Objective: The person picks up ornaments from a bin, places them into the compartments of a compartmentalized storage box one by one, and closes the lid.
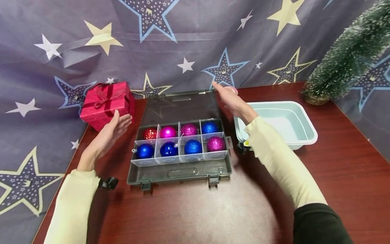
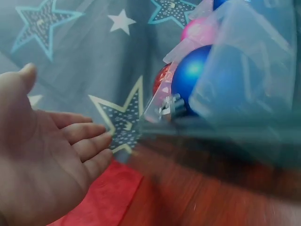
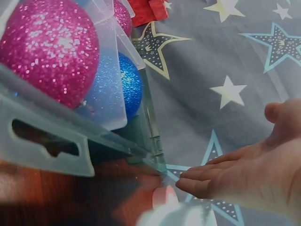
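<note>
An open plastic organizer box (image 1: 179, 169) lies on the table, its dark see-through lid (image 1: 182, 108) folded back toward the cloth. Several Christmas balls sit one per compartment, among them a red one (image 1: 150, 133), a glittery magenta one (image 1: 215, 144) and a matte blue one (image 1: 145, 150). Left of the box, my left hand (image 1: 106, 135) is held in the air with straight fingers, overlapping the red gift box (image 1: 105, 101) in the head view. My right hand (image 1: 233, 101) hovers right of the lid, fingers extended, palm facing inward. Both hands hold nothing.
A pale blue plastic basin (image 1: 286, 122) stands right of the organizer box, partly behind my right sleeve. A small frosted Christmas tree (image 1: 338, 64) is at the back right. Behind the lid's right edge, a pink round thing (image 1: 231, 90) shows. A star-patterned cloth (image 1: 195, 44) hangs behind.
</note>
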Demonstrator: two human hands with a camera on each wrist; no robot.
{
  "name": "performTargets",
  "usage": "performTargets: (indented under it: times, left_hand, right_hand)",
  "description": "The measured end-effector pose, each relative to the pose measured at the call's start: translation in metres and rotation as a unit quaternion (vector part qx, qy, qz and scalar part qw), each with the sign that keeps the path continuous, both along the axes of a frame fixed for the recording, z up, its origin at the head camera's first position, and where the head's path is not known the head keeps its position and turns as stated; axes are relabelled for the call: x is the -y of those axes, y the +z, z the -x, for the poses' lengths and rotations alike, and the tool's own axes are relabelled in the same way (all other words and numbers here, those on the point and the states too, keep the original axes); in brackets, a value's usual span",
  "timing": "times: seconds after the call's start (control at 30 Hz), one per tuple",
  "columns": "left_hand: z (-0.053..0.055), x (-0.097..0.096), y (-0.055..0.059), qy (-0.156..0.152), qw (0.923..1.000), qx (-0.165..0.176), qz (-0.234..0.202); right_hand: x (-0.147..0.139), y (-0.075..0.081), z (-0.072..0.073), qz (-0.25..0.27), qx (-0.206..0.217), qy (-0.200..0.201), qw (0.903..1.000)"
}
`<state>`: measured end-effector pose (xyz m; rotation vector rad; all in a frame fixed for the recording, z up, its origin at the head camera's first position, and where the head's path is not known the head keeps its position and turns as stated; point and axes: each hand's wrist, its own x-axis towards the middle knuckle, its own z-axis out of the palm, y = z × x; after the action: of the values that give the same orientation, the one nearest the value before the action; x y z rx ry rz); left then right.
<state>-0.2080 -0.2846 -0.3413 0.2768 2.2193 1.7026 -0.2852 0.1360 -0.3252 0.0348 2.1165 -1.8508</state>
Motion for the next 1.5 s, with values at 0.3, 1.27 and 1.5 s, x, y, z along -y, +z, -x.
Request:
performTargets:
  times: [0.3, 1.27, 1.5]
  left_hand:
    - [0.039, -0.005, -0.012, 0.028, 0.9868, 0.102, -0.123]
    - [0.072, -0.019, -0.024, 0.015, 0.9834, 0.148, -0.103]
    - [0.073, -0.018, -0.024, 0.004, 0.9855, 0.139, -0.097]
  right_hand:
    - [0.009, -0.02, 0.024, 0.094, 0.067, 0.013, 0.9932]
    - [0.015, -0.03, 0.03, 0.085, 0.079, -0.001, 0.9932]
    - [0.015, -0.03, 0.03, 0.07, 0.095, -0.018, 0.9929]
